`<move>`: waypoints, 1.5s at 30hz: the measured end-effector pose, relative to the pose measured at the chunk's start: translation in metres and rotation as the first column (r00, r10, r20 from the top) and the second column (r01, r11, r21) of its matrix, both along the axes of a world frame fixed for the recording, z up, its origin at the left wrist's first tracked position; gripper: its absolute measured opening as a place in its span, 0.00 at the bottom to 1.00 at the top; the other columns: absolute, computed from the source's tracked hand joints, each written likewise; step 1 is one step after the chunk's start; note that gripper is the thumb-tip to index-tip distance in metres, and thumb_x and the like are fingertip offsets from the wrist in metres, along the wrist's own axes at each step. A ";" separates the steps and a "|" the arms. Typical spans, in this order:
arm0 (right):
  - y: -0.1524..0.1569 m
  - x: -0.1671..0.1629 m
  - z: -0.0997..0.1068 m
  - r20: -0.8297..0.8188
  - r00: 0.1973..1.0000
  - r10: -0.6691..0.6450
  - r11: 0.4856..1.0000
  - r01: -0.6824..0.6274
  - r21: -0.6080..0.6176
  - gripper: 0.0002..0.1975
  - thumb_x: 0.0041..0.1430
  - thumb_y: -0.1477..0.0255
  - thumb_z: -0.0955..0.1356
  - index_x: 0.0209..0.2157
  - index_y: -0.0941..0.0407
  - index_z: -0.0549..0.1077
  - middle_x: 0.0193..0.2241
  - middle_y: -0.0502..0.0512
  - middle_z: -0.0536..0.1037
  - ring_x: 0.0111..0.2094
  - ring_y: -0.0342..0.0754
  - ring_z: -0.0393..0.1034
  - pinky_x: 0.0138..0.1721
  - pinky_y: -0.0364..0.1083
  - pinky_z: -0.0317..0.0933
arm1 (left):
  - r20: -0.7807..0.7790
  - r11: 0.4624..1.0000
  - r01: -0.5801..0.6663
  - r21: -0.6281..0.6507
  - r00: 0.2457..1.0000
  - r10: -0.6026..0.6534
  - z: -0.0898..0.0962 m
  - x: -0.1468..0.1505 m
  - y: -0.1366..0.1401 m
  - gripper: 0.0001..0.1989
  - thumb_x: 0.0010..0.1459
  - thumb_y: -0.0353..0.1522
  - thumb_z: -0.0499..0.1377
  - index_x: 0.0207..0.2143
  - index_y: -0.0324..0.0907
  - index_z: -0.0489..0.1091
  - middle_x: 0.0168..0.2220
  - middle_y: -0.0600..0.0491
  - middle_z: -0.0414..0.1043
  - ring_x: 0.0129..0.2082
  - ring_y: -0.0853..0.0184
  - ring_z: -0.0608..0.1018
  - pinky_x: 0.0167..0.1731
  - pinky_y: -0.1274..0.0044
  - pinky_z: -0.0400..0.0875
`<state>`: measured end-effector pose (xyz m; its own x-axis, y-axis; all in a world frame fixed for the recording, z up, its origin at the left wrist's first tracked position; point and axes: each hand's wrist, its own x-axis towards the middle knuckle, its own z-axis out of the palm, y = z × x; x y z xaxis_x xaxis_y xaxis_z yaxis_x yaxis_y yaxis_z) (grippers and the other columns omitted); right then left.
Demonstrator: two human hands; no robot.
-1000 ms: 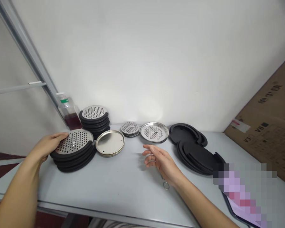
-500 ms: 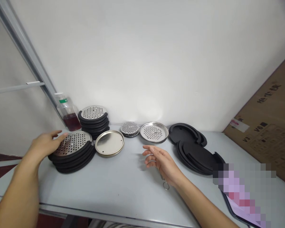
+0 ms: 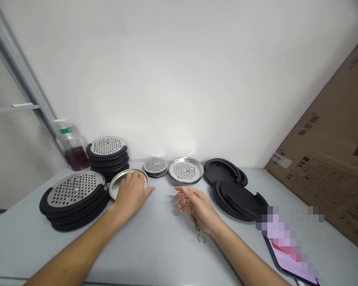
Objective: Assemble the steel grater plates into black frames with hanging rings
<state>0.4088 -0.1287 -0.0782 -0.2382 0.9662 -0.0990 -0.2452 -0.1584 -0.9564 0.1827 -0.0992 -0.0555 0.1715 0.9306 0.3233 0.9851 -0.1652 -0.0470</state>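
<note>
My left hand point(image 3: 131, 190) is over the shiny round metal plates point(image 3: 119, 180), its thumb spread to the right; whether the fingertips touch the metal I cannot tell. To its left stands a near stack of black round holders topped by a perforated metal disc point(image 3: 77, 188). Farther back rises a second, taller stack point(image 3: 107, 147) of the same kind. My right hand point(image 3: 195, 202) hovers mid-table with loosely bent, parted fingers and nothing in it. Just beyond it lie a perforated metal dish point(image 3: 185, 170) and smaller perforated discs point(image 3: 155, 165). A key ring point(image 3: 201, 238) is partly hidden below that hand.
Empty-topped black holders point(image 3: 237, 196) are piled at the right, with more behind point(image 3: 222, 171). A phone point(image 3: 289, 254) lies near the front right. A cardboard box point(image 3: 322, 167) leans in at the right. A bottle of dark red liquid point(image 3: 76, 155) stands back left, against the wall side.
My left hand has left the near stack of perforated discs and moved right over the plain metal plates. My right hand stays nearly in place. The view has shifted slightly.
</note>
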 end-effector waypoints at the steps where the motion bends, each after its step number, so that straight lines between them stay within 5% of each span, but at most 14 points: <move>1: 0.001 -0.001 0.000 0.020 1.000 -0.009 1.000 0.009 0.001 0.21 0.56 0.55 0.69 0.42 0.57 0.76 0.36 0.56 0.75 0.27 0.43 0.69 0.31 0.45 0.66 | -0.027 1.000 -0.006 -0.009 1.000 0.006 -0.004 0.000 -0.004 0.18 0.59 0.42 0.58 0.38 0.35 0.72 0.42 0.39 0.72 0.46 0.50 0.71 0.41 0.67 0.66; 6: 0.003 -0.006 -0.007 0.332 0.938 -0.099 0.976 0.027 0.215 0.19 0.58 0.56 0.68 0.42 0.56 0.77 0.29 0.54 0.76 0.27 0.46 0.69 0.32 0.47 0.64 | -0.084 0.998 0.024 -0.060 0.996 -0.029 -0.011 -0.003 -0.009 0.15 0.60 0.39 0.55 0.37 0.36 0.73 0.40 0.39 0.72 0.43 0.50 0.72 0.37 0.68 0.66; 10: 0.000 -0.011 -0.017 0.523 0.812 -0.259 0.868 -0.041 0.494 0.15 0.59 0.60 0.67 0.40 0.54 0.78 0.28 0.54 0.76 0.30 0.49 0.68 0.34 0.47 0.61 | -0.071 0.997 0.029 -0.073 0.997 -0.034 -0.011 -0.003 -0.005 0.13 0.62 0.34 0.52 0.35 0.38 0.74 0.39 0.41 0.73 0.43 0.52 0.74 0.37 0.69 0.66; 13: -0.001 -0.013 -0.021 0.571 0.772 -0.278 0.820 -0.119 0.560 0.13 0.60 0.61 0.66 0.40 0.52 0.78 0.28 0.54 0.76 0.29 0.48 0.67 0.34 0.47 0.60 | -0.046 0.997 0.028 -0.076 0.998 -0.032 -0.010 -0.005 -0.003 0.12 0.61 0.33 0.51 0.32 0.39 0.74 0.38 0.43 0.74 0.41 0.54 0.75 0.36 0.71 0.66; 35: 0.002 -0.008 -0.022 0.555 0.781 -0.286 0.818 -0.102 0.566 0.12 0.61 0.64 0.66 0.40 0.53 0.78 0.32 0.56 0.78 0.29 0.50 0.69 0.34 0.48 0.61 | 0.033 0.989 -0.018 0.145 0.999 0.013 0.003 -0.002 -0.011 0.07 0.54 0.29 0.54 0.27 0.41 0.71 0.32 0.45 0.75 0.38 0.55 0.76 0.40 0.67 0.64; 40: 0.006 -0.006 -0.020 0.538 0.791 -0.290 0.865 -0.024 0.502 0.13 0.60 0.62 0.66 0.40 0.55 0.77 0.28 0.55 0.77 0.28 0.50 0.69 0.34 0.49 0.62 | 0.061 0.975 0.016 0.222 0.998 -0.031 0.005 -0.007 -0.010 0.06 0.54 0.29 0.55 0.26 0.41 0.70 0.30 0.48 0.75 0.36 0.58 0.75 0.44 0.67 0.64; 45: 0.011 -0.004 -0.022 0.427 0.884 -0.191 0.932 0.027 0.361 0.16 0.59 0.59 0.67 0.41 0.56 0.75 0.26 0.54 0.76 0.26 0.49 0.69 0.31 0.48 0.64 | 0.086 0.947 0.087 0.310 0.989 -0.119 0.007 -0.005 -0.014 0.06 0.55 0.27 0.54 0.26 0.41 0.69 0.29 0.49 0.74 0.34 0.60 0.74 0.47 0.67 0.64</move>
